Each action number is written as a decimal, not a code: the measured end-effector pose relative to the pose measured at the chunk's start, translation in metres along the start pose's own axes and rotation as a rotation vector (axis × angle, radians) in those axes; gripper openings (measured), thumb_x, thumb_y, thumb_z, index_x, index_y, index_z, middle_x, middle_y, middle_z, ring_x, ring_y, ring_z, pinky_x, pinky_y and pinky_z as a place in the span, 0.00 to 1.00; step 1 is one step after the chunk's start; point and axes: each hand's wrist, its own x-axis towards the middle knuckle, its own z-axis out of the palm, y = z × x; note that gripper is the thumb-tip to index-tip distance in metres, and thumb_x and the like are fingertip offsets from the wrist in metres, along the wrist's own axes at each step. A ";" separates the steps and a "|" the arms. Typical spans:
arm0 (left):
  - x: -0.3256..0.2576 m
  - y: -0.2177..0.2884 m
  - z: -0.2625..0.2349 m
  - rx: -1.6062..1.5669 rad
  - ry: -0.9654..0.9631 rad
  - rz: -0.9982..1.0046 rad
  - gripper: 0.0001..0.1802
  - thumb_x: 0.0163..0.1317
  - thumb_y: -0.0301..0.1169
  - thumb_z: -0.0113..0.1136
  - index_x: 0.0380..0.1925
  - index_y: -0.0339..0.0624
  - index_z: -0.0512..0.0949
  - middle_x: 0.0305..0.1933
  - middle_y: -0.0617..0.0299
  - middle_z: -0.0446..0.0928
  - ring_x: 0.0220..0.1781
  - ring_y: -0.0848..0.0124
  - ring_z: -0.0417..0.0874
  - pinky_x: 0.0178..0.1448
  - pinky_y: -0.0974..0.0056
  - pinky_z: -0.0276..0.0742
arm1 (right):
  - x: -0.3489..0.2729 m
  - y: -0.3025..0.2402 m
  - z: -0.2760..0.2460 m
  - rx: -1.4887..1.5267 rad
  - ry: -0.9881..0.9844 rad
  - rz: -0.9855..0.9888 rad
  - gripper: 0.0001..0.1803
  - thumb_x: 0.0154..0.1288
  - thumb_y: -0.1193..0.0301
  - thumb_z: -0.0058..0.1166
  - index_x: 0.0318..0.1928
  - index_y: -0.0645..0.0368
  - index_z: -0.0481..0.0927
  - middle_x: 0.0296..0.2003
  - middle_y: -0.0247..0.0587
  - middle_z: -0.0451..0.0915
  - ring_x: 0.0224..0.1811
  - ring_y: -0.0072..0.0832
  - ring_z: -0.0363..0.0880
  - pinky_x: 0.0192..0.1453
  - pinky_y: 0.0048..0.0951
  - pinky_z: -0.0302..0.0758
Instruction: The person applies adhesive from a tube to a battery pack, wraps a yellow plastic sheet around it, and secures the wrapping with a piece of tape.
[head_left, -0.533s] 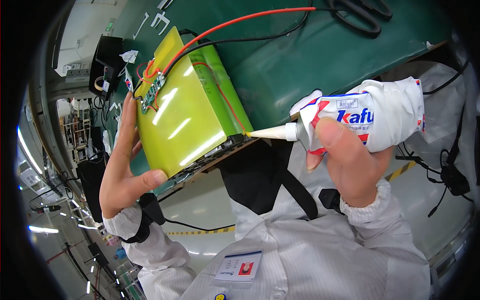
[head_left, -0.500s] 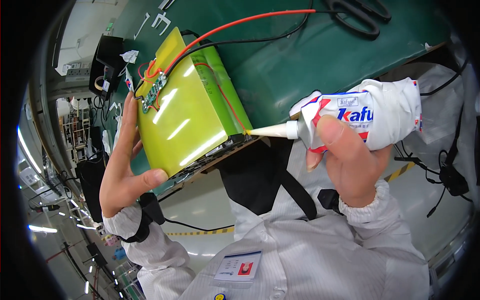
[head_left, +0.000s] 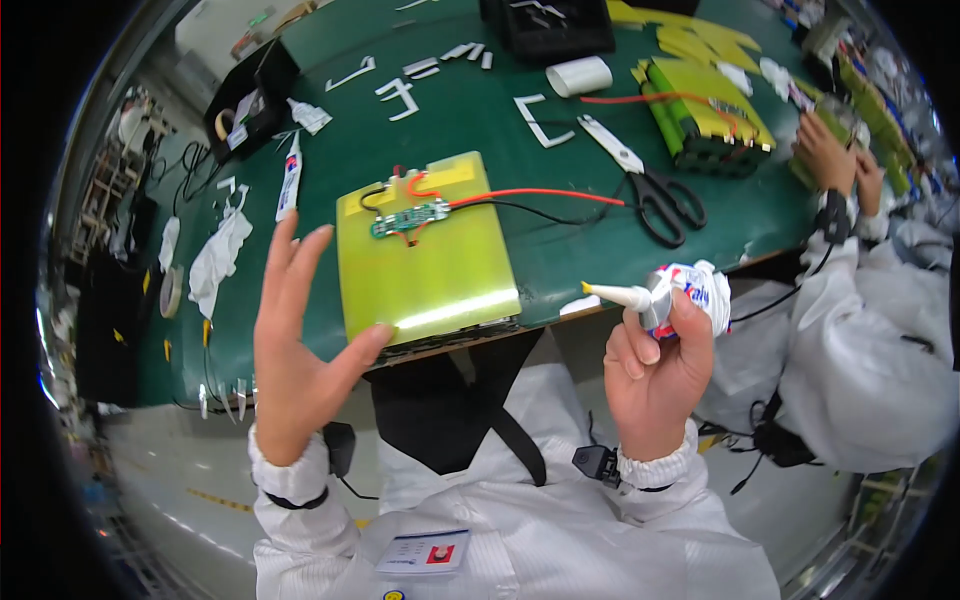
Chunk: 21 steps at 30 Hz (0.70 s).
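A battery pack (head_left: 430, 275) wrapped in glossy yellow-green sheet lies flat near the front edge of the green table. On its top sits a small green circuit board (head_left: 412, 217), with a red and a black wire running off to the right. Beside the pack's left side is my left hand (head_left: 300, 335), fingers spread, the thumb at the near left corner. My right hand (head_left: 655, 370) is wrapped round a crumpled white glue tube (head_left: 695, 297). Its pale nozzle points left, apart from the pack, with yellowish glue at the tip.
Black-handled scissors (head_left: 660, 205) lie right of the pack. Farther right sits a second battery pack (head_left: 710, 125), near a co-worker's hands (head_left: 830, 155). Another glue tube (head_left: 290, 178), crumpled tissue (head_left: 220, 260) and white strips (head_left: 398, 98) lie on the green table (head_left: 560, 235).
The glue tube has moved away from the pack's corner, where its nozzle touched before. The pack has been turned and now lies flatter. My left hand's fingers have come off its side.
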 end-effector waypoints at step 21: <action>0.034 -0.077 0.069 -0.800 0.414 -0.368 0.23 0.62 0.32 0.56 0.54 0.30 0.75 0.53 0.38 0.79 0.57 0.46 0.81 0.59 0.57 0.75 | -0.074 0.127 0.039 -0.931 -0.447 -0.744 0.19 0.65 0.66 0.65 0.48 0.61 0.70 0.27 0.40 0.76 0.23 0.27 0.77 0.25 0.28 0.76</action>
